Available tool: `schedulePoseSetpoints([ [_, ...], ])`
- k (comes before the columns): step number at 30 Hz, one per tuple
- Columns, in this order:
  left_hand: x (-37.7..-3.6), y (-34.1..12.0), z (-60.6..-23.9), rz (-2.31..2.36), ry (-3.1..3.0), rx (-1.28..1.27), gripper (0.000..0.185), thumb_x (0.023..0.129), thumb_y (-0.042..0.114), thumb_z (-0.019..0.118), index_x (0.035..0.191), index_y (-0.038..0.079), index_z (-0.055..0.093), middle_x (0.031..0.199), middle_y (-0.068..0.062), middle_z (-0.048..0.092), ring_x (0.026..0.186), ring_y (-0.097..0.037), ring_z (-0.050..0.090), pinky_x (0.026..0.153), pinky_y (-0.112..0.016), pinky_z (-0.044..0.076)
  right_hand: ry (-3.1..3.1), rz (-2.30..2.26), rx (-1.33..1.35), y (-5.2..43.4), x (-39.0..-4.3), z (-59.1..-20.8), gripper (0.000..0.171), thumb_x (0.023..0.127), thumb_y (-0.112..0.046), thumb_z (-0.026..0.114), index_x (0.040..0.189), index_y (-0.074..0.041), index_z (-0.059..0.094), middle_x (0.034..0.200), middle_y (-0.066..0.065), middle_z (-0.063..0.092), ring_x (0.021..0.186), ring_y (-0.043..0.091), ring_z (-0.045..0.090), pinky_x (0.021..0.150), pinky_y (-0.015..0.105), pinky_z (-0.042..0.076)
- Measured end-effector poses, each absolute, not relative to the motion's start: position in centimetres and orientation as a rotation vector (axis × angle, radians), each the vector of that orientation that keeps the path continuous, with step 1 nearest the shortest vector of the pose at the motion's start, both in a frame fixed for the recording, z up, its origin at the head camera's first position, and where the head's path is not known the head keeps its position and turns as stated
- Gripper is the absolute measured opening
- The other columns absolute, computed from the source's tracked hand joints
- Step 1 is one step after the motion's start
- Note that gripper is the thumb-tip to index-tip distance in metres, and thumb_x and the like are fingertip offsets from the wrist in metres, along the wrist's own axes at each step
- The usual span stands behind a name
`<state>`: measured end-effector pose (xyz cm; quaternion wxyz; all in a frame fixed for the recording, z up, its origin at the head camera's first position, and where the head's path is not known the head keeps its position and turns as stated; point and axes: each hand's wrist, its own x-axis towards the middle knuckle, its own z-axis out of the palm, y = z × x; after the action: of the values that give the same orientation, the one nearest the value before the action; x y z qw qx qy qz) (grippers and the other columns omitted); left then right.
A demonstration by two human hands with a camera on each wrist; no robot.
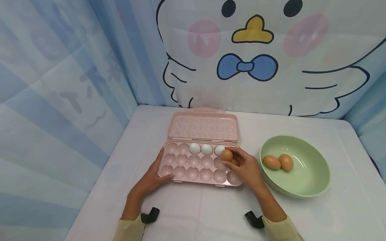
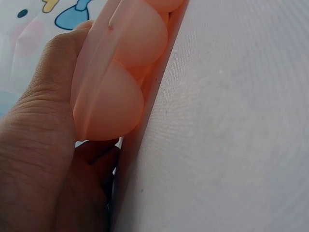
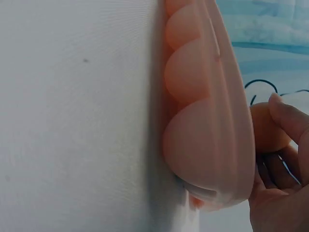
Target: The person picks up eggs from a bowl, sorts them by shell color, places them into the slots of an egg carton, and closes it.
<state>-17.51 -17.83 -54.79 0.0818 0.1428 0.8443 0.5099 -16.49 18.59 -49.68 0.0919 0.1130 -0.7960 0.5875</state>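
A pink egg tray lies on the table, its lid folded back behind it. Three white eggs sit in the back row. My left hand grips the tray's left end, thumb over the front corner; in the left wrist view the thumb presses along the rim. Between the fingertips of my right hand is a brown egg, held over the right end of the tray. Another brown egg shows partly behind it in the tray. The right wrist view shows the held egg beyond the tray's rim.
To the right stands a light green bowl with two brown eggs in its left part. A white cloth covers the table. Behind and to the left hang printed curtains.
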Motion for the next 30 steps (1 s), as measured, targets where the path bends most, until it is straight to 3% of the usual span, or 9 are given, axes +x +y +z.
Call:
schedulePoseSetpoints([
  [7, -17.4, -17.9, -54.7, 1.509, 2.520, 0.417, 0.117, 0.087, 0.037, 0.083, 0.168, 0.028, -0.002, 0.172, -0.005, 0.013, 0.155, -0.029, 0.017, 0.121, -0.056, 0.014, -2.388, 1.545, 0.348, 18.2, -16.7, -51.1, 0.053, 0.076, -0.007, 0.093, 0.125, -0.008, 0.073, 0.121, 0.004, 0.071, 0.107, 0.023, 0.065, 0.090, 0.018, 0.050],
  [16, -17.7, -17.9, -55.0, 1.516, 2.517, 0.441, 0.118, 0.086, 0.036, 0.084, 0.167, 0.032, -0.003, 0.172, 0.003, 0.013, 0.155, -0.020, 0.016, 0.122, -0.052, 0.014, -2.349, 1.527, 0.391, 18.3, -16.9, -51.7, 0.052, 0.076, -0.004, 0.093, 0.124, -0.011, 0.074, 0.121, 0.004, 0.071, 0.108, 0.023, 0.065, 0.091, 0.018, 0.049],
  [30, -17.8, -17.9, -55.0, 1.529, 2.511, 0.460, 0.118, 0.087, 0.036, 0.083, 0.168, 0.031, -0.002, 0.172, 0.004, 0.012, 0.155, -0.021, 0.016, 0.122, -0.053, 0.014, -2.457, 1.374, 0.382, 17.9, -16.8, -52.0, 0.051, 0.071, -0.005, 0.095, 0.117, -0.013, 0.076, 0.116, 0.005, 0.070, 0.108, 0.024, 0.065, 0.089, 0.019, 0.047],
])
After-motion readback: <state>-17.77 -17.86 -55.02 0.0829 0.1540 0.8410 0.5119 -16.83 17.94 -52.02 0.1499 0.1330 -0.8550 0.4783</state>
